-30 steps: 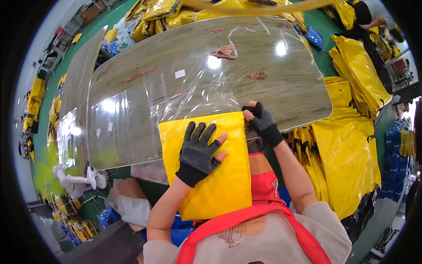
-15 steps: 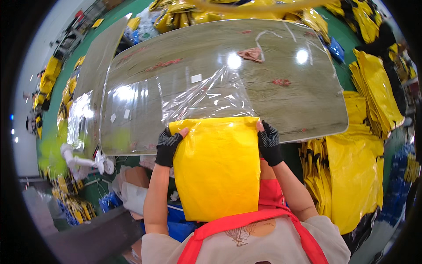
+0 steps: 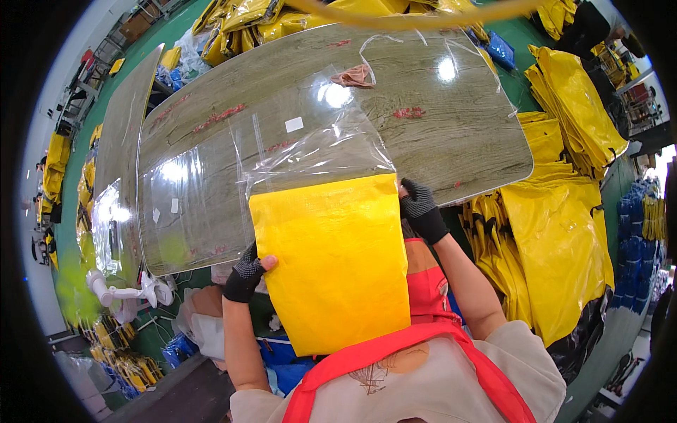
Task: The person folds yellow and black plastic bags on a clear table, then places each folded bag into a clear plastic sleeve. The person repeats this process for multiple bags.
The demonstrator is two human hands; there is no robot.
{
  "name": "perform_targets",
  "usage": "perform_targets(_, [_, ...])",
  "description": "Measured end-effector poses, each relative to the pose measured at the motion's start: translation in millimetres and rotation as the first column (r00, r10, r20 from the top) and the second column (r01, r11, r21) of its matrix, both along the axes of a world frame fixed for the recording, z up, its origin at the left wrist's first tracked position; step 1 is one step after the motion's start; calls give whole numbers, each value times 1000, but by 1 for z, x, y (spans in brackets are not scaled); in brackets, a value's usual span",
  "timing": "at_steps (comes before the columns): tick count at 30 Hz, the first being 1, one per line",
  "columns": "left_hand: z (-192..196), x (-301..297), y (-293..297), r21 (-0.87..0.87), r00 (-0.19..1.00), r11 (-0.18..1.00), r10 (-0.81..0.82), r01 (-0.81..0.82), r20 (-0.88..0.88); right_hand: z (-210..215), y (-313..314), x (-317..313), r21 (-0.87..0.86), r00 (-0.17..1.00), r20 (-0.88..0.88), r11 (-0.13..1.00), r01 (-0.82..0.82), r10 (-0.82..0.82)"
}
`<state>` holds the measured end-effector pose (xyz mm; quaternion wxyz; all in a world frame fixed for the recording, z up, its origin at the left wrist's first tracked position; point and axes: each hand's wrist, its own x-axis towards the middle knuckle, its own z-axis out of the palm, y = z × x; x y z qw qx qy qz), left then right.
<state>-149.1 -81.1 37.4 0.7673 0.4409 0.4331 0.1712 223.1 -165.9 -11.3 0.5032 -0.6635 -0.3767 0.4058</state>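
A folded yellow sheet [image 3: 331, 261], smooth and glossy like tarpaulin, hangs in front of me, its lower part against my apron. My left hand [image 3: 247, 271], in a black dotted glove with bare fingertips, pinches its left edge partway down, thumb on top. At its upper right corner my right hand [image 3: 421, 209], gloved alike, is closed on the edge; most of those fingers are hidden. A clear plastic bag [image 3: 324, 156] lies on the table at the sheet's top edge. Whether the sheet's edge is inside the bag I cannot tell.
The wood-patterned table [image 3: 465, 134] carries a pinkish cloth [image 3: 352, 75], a white label [image 3: 294, 125] and more clear plastic bags [image 3: 187, 190]. Yellow sheets [image 3: 557, 247] are piled at the right, others [image 3: 254, 21] behind the table. A white fan [image 3: 148, 289] stands at the left.
My left hand has slid down the sheet's left edge from its upper corner. My right hand stays at the right corner. The view has shifted and the sheet's top edge now slants up to the right.
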Motion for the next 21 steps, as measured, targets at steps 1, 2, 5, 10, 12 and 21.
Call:
perform_targets(1, [-2, -2, -2, 0, 1000, 1000, 12, -12, 16, -5, 0, -1, 50, 995, 102, 999, -23, 17])
perform_targets(2, [-7, -4, -4, 0, 999, 1000, 24, -24, 32, -11, -1, -2, 97, 978, 204, 994, -50, 29])
perform_targets(5, [-28, -8, -14, 7, 994, 996, 91, -92, 63, -16, -9, 6, -100, 987, -9, 982, -159, 159])
perform_targets(10, [-14, 10, -40, -70, 949, 963, 268, -259, 168, -13, -44, 2, -50, 967, -176, 980, -195, 183])
perform_targets(12, [-12, 11, -48, 6, 958, 970, 241, -245, 154, 18, -47, -10, -34, 983, 77, 986, -166, 168])
perform_targets(21, [-20, 87, -82, -3, 899, 903, 429, -431, 85, 35, -45, 2, -64, 710, -704, 998, -11, -37])
